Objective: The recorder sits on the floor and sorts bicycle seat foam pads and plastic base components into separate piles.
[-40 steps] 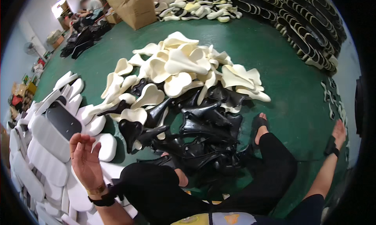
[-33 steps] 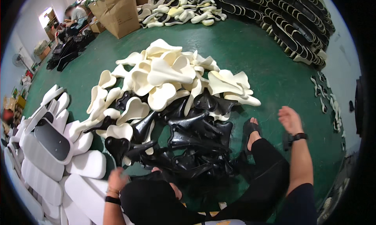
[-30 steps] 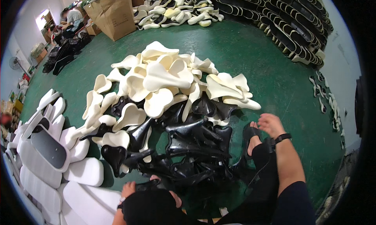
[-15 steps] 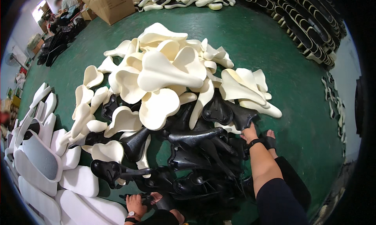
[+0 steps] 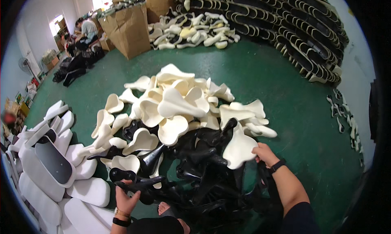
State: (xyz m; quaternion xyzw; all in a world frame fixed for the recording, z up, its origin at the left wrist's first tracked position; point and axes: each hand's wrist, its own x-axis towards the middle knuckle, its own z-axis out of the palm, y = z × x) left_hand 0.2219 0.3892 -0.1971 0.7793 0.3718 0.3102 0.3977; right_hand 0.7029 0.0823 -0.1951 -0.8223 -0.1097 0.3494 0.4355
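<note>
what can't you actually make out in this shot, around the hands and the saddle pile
- Head view, left hand: it lies on a black saddle shell; the fingertips curl out of sight, so the grip is unclear.
- Right hand: its fingertips go behind the cream saddle pad.
- Black pile: single shells blur together.
- White cushions: cut off by the dark lens rim.
- People far back: too small.

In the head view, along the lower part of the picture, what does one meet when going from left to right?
White foam pads → left hand on a black saddle part → bare foot → black saddle pile → cream saddle piece → right hand → green floor.
</note>
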